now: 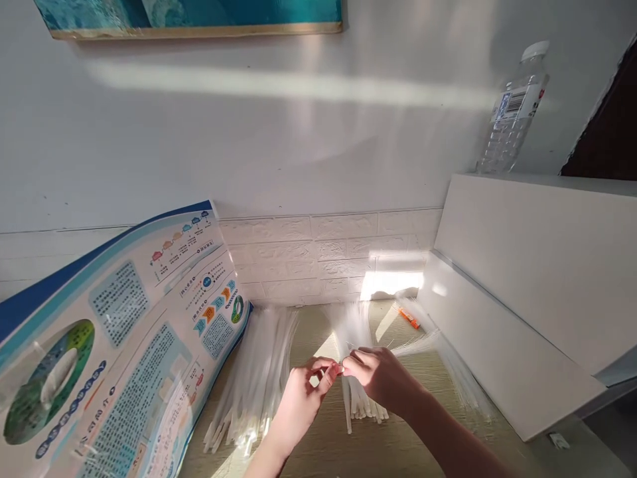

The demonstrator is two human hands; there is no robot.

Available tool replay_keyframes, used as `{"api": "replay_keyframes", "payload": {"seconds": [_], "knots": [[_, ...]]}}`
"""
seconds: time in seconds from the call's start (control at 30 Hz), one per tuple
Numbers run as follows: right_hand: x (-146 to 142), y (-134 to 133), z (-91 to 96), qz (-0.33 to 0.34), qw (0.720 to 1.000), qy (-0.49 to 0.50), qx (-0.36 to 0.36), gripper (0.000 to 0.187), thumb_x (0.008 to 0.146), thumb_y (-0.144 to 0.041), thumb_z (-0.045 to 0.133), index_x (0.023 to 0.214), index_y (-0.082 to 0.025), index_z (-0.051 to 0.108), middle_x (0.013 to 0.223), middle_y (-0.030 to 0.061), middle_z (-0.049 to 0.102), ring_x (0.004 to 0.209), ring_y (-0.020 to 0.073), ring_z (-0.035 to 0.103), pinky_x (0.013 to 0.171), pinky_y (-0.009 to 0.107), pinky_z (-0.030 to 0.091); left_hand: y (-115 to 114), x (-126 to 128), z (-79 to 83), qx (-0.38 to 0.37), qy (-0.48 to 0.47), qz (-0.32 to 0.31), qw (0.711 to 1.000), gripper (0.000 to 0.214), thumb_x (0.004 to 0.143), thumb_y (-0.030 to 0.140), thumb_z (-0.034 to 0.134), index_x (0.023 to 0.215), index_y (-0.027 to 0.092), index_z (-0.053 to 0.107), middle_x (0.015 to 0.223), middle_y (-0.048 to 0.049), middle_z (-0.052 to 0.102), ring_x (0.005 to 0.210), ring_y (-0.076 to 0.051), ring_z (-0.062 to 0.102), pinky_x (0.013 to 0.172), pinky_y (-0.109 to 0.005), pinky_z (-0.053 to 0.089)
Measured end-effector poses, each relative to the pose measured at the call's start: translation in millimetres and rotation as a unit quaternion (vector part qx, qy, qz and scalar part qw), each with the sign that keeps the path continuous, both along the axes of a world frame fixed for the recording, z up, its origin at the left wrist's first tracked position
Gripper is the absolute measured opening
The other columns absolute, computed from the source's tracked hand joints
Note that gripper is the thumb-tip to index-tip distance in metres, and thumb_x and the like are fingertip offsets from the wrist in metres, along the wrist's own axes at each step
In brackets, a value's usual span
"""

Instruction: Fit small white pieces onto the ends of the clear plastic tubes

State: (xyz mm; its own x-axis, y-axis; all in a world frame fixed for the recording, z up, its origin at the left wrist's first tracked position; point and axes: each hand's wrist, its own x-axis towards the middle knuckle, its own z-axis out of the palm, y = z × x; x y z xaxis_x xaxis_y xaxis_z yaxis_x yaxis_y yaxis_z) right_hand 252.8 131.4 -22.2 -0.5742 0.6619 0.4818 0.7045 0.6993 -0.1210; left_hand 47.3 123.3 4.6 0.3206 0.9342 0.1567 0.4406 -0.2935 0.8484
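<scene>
My left hand [302,397] and my right hand [381,377] meet fingertip to fingertip above the table, both closed in a pinch. A tiny whitish piece shows between the fingertips; its kind is too small to make out. Beneath my hands lies a bundle of thin, clear-white strands [352,322] with thicker white ends pointing toward me. To the left is a larger bundle of similar strands [256,372], also with white ends at the near side. Finer loose transparent strands [458,372] spread out right of my right hand.
A printed poster board [149,318] leans along the left. White panels [507,332] form a slanted side on the right, with a clear plastic bottle [512,123] standing on top. A small orange object [409,318] lies near the brick-patterned wall [308,252]. Sunlight patches cross the table [318,448].
</scene>
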Motion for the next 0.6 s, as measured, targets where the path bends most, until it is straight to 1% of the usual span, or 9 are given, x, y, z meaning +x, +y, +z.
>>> {"api": "replay_keyframes", "payload": {"seconds": [0.07,0.17,0.23,0.27,0.37,0.43,0.5,0.6], "knots": [[2,-1,-7.0,-0.012,1.0,0.001,0.005,0.018,0.1,-0.013,0.053,0.089,-0.018,0.067,0.074,0.002,0.065,0.068,0.0168,0.059,0.058,0.031,0.037,5,5,-3.1,-0.029,-0.007,-0.005,1.0,0.04,0.096,0.051,0.053,0.089,0.019,0.076,0.084,-0.0039,0.072,0.081,-0.019,0.066,0.077,-0.028,0.052],[3,2,-18.2,-0.017,1.0,0.019,-0.002,0.013,0.098,-0.015,0.057,0.092,-0.02,0.067,0.078,0.0015,0.068,0.071,0.0178,0.061,0.061,0.031,0.039,15,10,-9.1,-0.064,-0.033,-0.012,0.997,0.046,0.096,0.055,0.052,0.075,0.016,0.068,0.073,-0.002,0.066,0.07,-0.016,0.059,0.069,-0.026,0.048],[4,11,-26.9,-0.021,0.999,0.041,-0.011,0.012,0.098,-0.014,0.058,0.092,-0.021,0.067,0.082,0.0008,0.069,0.074,0.0173,0.061,0.064,0.03,0.04,26,13,-14.0,-0.073,-0.049,-0.031,0.996,0.051,0.097,0.057,0.048,0.073,0.016,0.065,0.07,-0.0026,0.065,0.067,-0.015,0.057,0.066,-0.026,0.046],[4,18,-31.1,-0.027,0.998,0.049,-0.013,0.014,0.097,-0.012,0.058,0.091,-0.021,0.067,0.083,0.0006,0.068,0.074,0.0168,0.061,0.064,0.03,0.04,33,13,-16.3,-0.072,-0.057,-0.044,0.995,0.051,0.097,0.057,0.048,0.075,0.015,0.066,0.072,-0.0035,0.067,0.068,-0.016,0.058,0.066,-0.026,0.046],[4,39,-42.1,-0.059,0.997,0.058,0.007,0.017,0.097,-0.011,0.058,0.084,-0.019,0.065,0.079,0.0013,0.065,0.073,0.0166,0.059,0.063,0.029,0.039,56,13,-21.0,-0.062,-0.067,-0.068,0.994,0.04,0.092,0.053,0.06,0.088,0.015,0.071,0.084,-0.0064,0.072,0.073,-0.017,0.061,0.068,-0.026,0.047],[5,51,-48.1,-0.074,0.995,0.059,0.033,0.02,0.099,-0.016,0.057,0.079,-0.018,0.063,0.077,0.0018,0.063,0.073,0.0169,0.057,0.063,0.03,0.037,67,13,-22.6,-0.043,-0.04,-0.072,0.996,0.035,0.089,0.048,0.064,0.094,0.015,0.073,0.087,-0.0065,0.073,0.072,-0.017,0.061,0.068,-0.027,0.047],[6,58,-52.8,-0.073,0.993,0.072,0.055,0.024,0.1,-0.018,0.055,0.077,-0.018,0.061,0.074,0.0015,0.061,0.071,0.0167,0.055,0.062,0.03,0.036,73,14,-24.5,-0.019,0.001,-0.072,0.997,0.033,0.093,0.045,0.059,0.093,0.016,0.075,0.086,-0.0055,0.073,0.071,-0.016,0.059,0.068,-0.026,0.046],[9,60,-55.8,-0.037,0.991,0.103,0.076,0.024,0.1,-0.012,0.05,0.081,-0.019,0.063,0.074,0.0011,0.06,0.071,0.0162,0.052,0.062,0.03,0.035,72,18,-29.7,0.035,0.045,-0.036,0.998,0.037,0.099,0.042,0.049,0.084,0.018,0.073,0.082,-0.004,0.072,0.072,-0.016,0.06,0.069,-0.026,0.045]]}}
